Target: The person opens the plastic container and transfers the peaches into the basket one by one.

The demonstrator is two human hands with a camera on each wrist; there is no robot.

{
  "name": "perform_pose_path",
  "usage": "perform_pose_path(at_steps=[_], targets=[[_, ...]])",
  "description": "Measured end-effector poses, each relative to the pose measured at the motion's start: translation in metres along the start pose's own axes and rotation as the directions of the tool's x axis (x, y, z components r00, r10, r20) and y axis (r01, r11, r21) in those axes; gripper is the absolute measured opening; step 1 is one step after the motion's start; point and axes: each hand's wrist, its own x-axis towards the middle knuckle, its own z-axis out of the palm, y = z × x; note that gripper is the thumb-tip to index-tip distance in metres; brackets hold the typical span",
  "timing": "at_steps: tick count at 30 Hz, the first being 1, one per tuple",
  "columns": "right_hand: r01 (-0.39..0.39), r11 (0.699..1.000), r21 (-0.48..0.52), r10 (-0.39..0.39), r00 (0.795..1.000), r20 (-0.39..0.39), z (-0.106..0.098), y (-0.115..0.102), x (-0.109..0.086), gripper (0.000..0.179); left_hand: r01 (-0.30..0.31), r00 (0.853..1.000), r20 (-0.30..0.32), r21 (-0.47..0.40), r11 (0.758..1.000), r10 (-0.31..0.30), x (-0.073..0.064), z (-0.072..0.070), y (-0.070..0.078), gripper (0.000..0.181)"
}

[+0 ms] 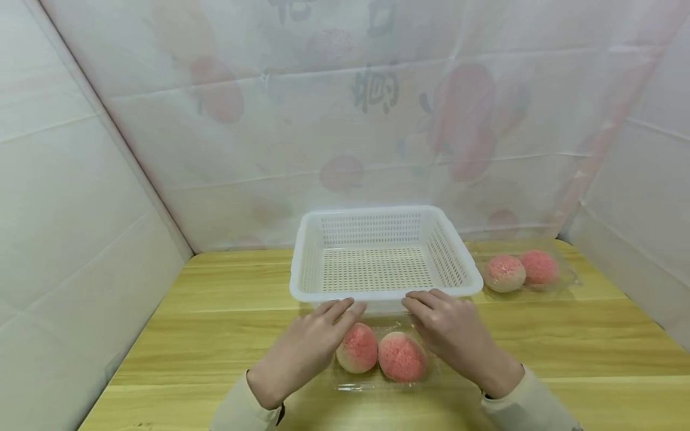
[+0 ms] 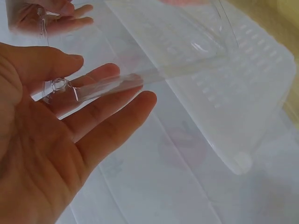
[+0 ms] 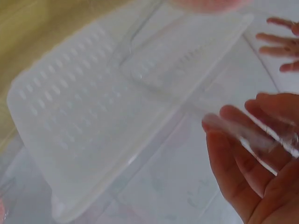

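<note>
Okay, my left hand (image 1: pixel 308 342) and right hand (image 1: pixel 454 332) side-grip the clear package (image 1: pixel 353 388) near the white basket (image 1: pixel 372 296), likely for balance.

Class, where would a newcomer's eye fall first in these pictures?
Probably on the white basket at the back of the table. Next, two pink balls in a clear box before it, between left hand and right hand. Two more balls lie right of the basket.
</note>
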Motion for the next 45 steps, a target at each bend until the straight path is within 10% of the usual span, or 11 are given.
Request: perform_pose_path(at_steps=[15,30,35,45], targets=[[-0.013,0.998,0.067,0.009,0.998,0.056,-0.016,0.012,-0.004,0.049,-0.025,0.98,-0.193,0.089,0.996,0.042,-0.003,-0.003,-0.014,0.041],[-0.038,0.998,0.057,0.035,0.999,0.038,-0.019,0.019,-0.004,0.021,0.02,0.983,-0.182,0.109,0.994,0.0,-0.002,-0.006,-0.021,0.051],[-0.06,0.998,0.033,0.059,0.998,0.038,-0.019,0.018,-0.002,0.064,0.032,0.985,-0.172,0.118,0.992,-0.012,-0.001,-0.007,-0.022,0.051],[-0.086,0.996,0.031,0.085,0.995,0.042,-0.02,0.019,0.001,0.065,0.04,0.981,-0.195,0.107,0.993,-0.018,0.001,-0.008,-0.025,0.044]])
